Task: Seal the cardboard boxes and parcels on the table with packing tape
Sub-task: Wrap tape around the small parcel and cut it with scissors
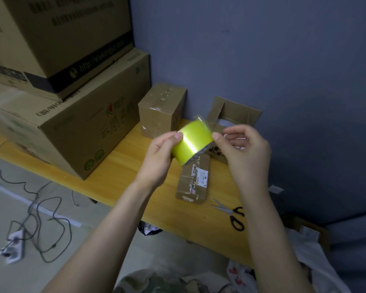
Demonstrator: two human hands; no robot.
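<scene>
Head view: we hold the yellow-green tape roll (191,142) above the wooden table (123,176), our left hand (159,159) wrapped round one side with the thumb on top, our right hand (241,149) pinching its other edge. Below it a flat parcel (193,180) lies on the table, with a taped small box (161,111) and an open box (232,117) behind and scissors (232,214) nearer us

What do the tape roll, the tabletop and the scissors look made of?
The tape roll looks like glossy yellow-green plastic film, given its bright sheen stripe. The tabletop seems light wood or wood-look laminate, matte. The scissors have shiny metal blades and black handles, probably plastic.
</scene>
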